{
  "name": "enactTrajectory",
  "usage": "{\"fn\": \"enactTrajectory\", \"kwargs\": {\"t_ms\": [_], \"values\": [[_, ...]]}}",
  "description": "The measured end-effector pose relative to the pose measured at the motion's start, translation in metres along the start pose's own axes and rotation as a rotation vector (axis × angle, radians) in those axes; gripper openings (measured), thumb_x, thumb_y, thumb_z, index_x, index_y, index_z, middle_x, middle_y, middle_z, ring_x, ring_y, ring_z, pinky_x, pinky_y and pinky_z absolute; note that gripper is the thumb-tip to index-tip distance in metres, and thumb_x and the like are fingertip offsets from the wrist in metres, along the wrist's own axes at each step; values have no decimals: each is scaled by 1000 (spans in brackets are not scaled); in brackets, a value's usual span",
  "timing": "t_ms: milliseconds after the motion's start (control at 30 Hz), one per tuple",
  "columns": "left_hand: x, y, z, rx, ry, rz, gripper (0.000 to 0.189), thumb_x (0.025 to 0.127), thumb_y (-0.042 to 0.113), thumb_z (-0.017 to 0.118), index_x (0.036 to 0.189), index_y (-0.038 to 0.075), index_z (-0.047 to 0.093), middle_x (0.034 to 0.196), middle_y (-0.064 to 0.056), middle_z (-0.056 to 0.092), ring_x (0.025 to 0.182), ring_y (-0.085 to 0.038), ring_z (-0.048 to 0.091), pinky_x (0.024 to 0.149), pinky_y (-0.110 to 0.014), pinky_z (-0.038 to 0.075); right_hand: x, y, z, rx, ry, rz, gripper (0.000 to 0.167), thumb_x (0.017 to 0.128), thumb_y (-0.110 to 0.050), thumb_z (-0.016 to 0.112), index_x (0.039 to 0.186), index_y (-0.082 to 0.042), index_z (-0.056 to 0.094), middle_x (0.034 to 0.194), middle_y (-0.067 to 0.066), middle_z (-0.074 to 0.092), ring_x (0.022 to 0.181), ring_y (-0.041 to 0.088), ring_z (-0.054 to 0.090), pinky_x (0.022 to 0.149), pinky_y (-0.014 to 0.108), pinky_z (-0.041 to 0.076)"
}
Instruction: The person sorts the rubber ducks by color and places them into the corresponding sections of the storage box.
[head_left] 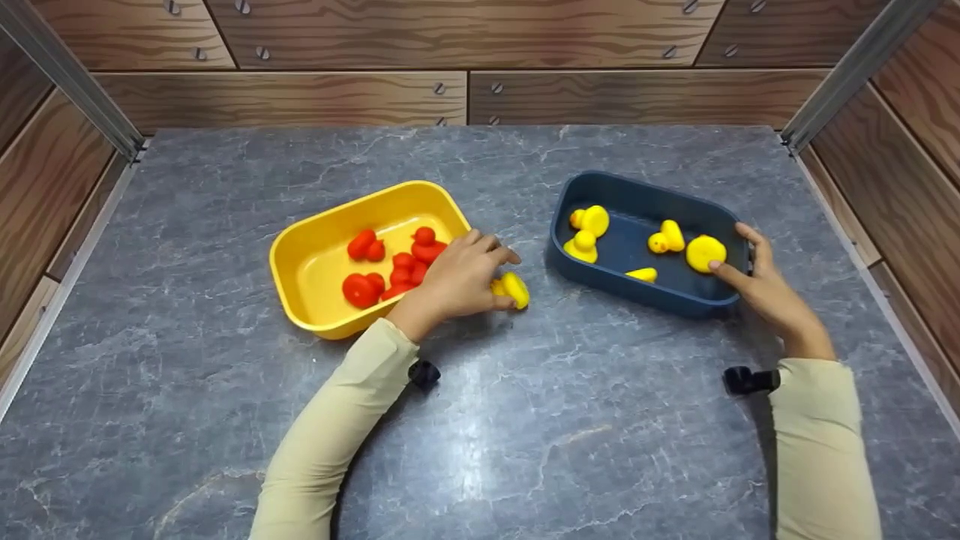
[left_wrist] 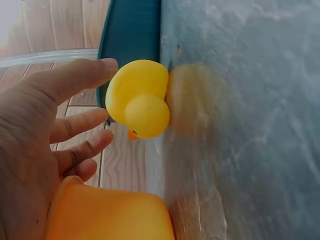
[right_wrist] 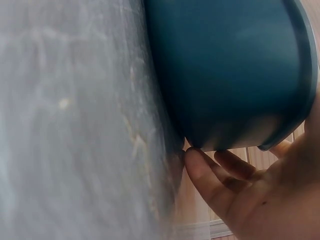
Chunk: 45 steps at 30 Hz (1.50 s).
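My left hand (head_left: 469,274) reaches past the right end of a yellow bin, fingers spread over a yellow rubber duck (left_wrist: 137,100). The duck sits on the tabletop between the two bins, close by the thumb tip in the left wrist view. My right hand (head_left: 776,296) holds the right end of a dark blue bin (head_left: 637,291), thumb over the rim inside and fingers against the outer wall. Several yellow rubber ducks (head_left: 706,253) lie in the blue bin, one partly hidden by its near wall. Several red rubber ducks (head_left: 362,290) lie in the yellow bin (head_left: 304,274), some hidden behind my left hand.
A grey marbled tabletop (head_left: 570,450) carries both bins. Wood-patterned panels (head_left: 480,37) enclose the back and sides, with metal posts (head_left: 82,90) at the rear corners. A black wrist mount (head_left: 424,374) sticks out from the left sleeve, another (head_left: 750,380) from the right.
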<state>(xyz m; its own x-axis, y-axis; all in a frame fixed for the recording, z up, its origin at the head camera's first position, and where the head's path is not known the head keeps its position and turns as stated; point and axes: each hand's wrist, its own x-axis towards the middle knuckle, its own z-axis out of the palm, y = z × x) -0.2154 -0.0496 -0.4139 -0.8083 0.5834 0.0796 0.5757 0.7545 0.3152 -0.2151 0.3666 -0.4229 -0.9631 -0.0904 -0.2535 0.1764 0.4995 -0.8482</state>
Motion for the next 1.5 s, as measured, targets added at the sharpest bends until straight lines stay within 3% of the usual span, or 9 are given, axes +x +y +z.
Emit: {"fn": "enactTrajectory", "kwargs": {"t_ms": [433, 667, 933, 1267, 1500], "values": [[2, 2, 8, 218, -47, 19, 55, 78, 46, 74, 121, 14, 63, 113, -8, 58, 106, -27, 48, 95, -40, 41, 0, 1, 0, -25, 8, 11, 90, 98, -37, 52, 153, -19, -16, 155, 27, -23, 143, 48, -14, 115, 62, 3], [2, 2, 10, 226, -21, 27, 45, 79, 40, 72, 115, 13, 64, 110, -8, 59, 104, -27, 49, 92, -40, 41, 0, 2, 0, -24, 12, 8, 89, 98, -38, 52, 153, -18, -16, 155, 27, -22, 143, 48, -13, 116, 61, 4], [0, 0, 7, 121, -6, 19, 44, 80, 40, 71, 116, 16, 65, 110, -4, 61, 103, -25, 49, 95, -40, 39, 0, 2, 0, -12, 8, 5, 89, 98, -38, 52, 153, -19, -16, 155, 26, -25, 143, 47, -15, 116, 61, 3], [-2, -2, 0, -142, 41, 5, 46, 76, 38, 74, 116, 17, 66, 107, -1, 66, 103, -23, 50, 95, -41, 36, 1, 1, 0, -16, 3, 8, 89, 99, -37, 51, 152, -18, -17, 154, 25, -26, 143, 46, -17, 115, 62, 2], [-1, -6, -3, -251, 74, 4, 45, 77, 34, 75, 116, 14, 66, 108, -3, 65, 104, -22, 50, 95, -39, 36, 2, 1, -1, -26, 7, 7, 89, 98, -38, 51, 152, -16, -16, 154, 27, -23, 143, 48, -15, 115, 62, 1]]}}
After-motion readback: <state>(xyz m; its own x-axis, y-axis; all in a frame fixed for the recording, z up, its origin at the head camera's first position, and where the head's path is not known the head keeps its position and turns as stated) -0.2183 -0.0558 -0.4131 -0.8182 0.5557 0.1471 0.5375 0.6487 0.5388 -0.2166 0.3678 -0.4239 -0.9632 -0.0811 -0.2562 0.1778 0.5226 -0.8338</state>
